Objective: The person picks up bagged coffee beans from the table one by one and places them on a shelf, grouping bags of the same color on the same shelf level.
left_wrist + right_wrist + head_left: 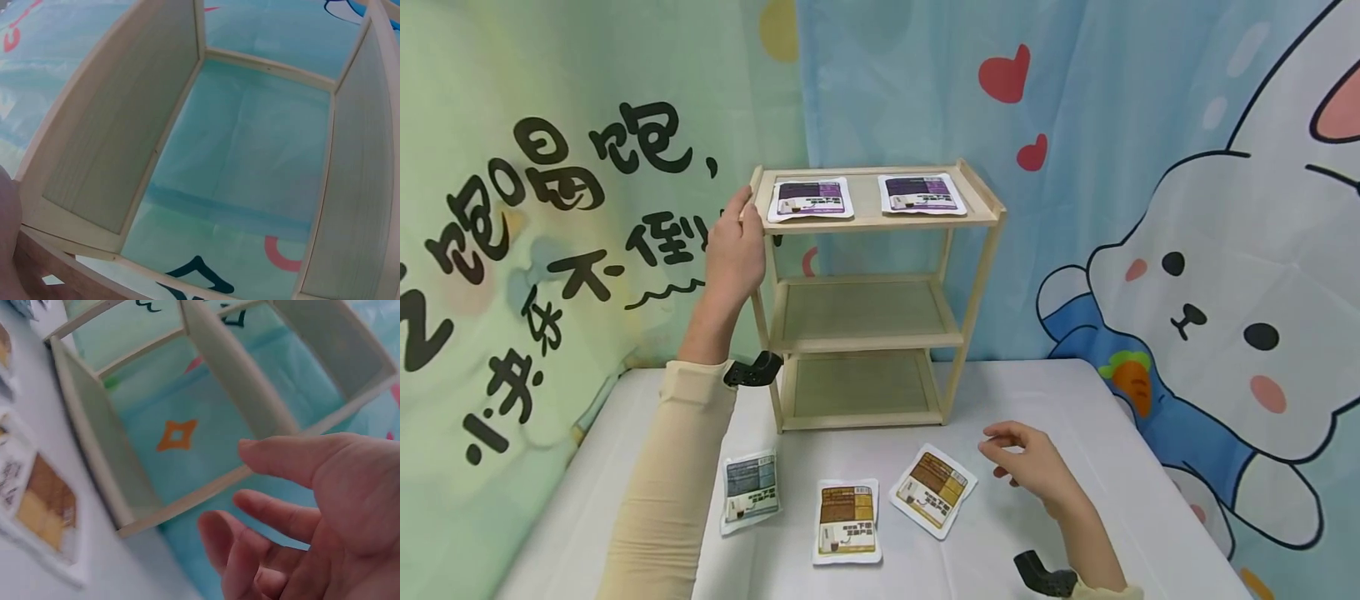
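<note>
My left hand [736, 250] grips the top left edge of a three-tier wooden shelf rack [868, 343]. On the rack's top tier, a purple-labelled pouch [810, 199] lies at the left and another purple-labelled pouch [922, 193] at the right. My right hand [1030, 462], fingers loosely bent and holding nothing, hovers over the table right of a brown-labelled pouch [933, 491]. In the right wrist view, thumb and fingers [275, 515] are apart, with the rack behind them.
A second brown-labelled pouch [847, 522] lies at the table's front middle, and a grey-blue-labelled pouch [750, 492] is left of it. The white tablecloth [1000, 392] covers the table. Printed curtains [895, 100] hang behind the rack.
</note>
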`<state>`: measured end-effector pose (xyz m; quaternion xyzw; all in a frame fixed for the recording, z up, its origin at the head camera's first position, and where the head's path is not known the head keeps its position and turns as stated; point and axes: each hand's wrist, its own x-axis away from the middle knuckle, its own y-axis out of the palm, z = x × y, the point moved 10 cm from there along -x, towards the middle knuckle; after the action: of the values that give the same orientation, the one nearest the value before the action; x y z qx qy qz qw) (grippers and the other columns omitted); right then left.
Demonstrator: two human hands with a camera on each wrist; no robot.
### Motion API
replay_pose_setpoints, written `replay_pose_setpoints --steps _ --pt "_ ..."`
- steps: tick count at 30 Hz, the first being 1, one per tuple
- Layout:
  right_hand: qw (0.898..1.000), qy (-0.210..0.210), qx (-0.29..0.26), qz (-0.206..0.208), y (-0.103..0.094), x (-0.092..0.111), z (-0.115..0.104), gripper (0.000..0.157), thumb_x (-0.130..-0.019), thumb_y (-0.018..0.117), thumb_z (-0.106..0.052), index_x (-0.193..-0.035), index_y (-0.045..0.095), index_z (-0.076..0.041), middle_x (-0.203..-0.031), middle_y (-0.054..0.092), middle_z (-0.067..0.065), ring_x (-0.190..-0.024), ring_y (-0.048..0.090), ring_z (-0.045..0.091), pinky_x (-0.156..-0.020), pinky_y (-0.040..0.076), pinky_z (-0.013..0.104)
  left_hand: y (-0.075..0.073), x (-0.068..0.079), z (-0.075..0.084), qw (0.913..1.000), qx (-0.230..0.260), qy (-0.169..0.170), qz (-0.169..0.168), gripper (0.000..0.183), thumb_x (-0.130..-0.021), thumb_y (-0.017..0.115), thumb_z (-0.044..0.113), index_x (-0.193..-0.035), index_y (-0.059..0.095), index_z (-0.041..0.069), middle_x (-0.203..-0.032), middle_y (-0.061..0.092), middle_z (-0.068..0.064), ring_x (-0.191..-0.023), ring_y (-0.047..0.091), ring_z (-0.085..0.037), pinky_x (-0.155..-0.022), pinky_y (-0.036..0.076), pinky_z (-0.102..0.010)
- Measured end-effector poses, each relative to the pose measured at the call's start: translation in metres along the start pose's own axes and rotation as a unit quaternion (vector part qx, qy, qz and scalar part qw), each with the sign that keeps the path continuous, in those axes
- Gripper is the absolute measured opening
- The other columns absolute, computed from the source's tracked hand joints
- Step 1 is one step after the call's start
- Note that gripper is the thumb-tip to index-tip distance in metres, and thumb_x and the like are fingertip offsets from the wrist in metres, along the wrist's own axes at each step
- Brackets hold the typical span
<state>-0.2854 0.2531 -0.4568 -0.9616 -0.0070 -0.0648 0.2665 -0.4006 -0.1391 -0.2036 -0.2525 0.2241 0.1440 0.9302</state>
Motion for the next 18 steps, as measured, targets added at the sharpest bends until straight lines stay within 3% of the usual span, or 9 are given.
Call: replay_pose_setpoints --steps 10,15,18 --pt "0.996 0.06 -0.056 0.026 0.029 0.004 0.061 0.048 -0.087 0.073 -0.019 -0.123 0.056 0.007 -0.113 0.059 0.02 -0.076 0.061 0.023 -0.059 0.049 0.035 -0.001 0.0 -0.001 1.0 0.0 0.003 0.005 0.052 -0.104 0.026 0.033 -0.15 0.038 0.012 -0.147 0.044 -0.011 -0.12 0.047 -0.023 -0.098 0.038 -0.043" --pt "0.998 0.052 0.0 0.045 0.041 0.008 0.068 0.053 -0.083 0.075 -0.017 -0.123 0.053 0.009 -0.116 0.055 0.029 -0.068 0.061 0.021 -0.058 0.052 0.034 -0.002 0.0 0.0 1.0 -0.002 0.005 0.006 0.052 -0.104 0.026 0.034 -0.15 0.039 0.012 -0.146 0.045 -0.012 -0.115 0.048 -0.025 -0.094 0.038 -0.043" --pt "0.996 0.041 0.064 0.052 0.051 0.01 0.066 0.058 -0.084 0.074 -0.023 -0.125 0.051 0.009 -0.112 0.056 0.029 -0.081 0.063 0.03 -0.068 0.053 0.042 -0.002 0.0 0.0 1.0 -0.005 0.005 0.006 0.052 -0.104 0.026 0.034 -0.15 0.039 0.012 -0.147 0.044 -0.012 -0.118 0.047 -0.024 -0.096 0.038 -0.043"
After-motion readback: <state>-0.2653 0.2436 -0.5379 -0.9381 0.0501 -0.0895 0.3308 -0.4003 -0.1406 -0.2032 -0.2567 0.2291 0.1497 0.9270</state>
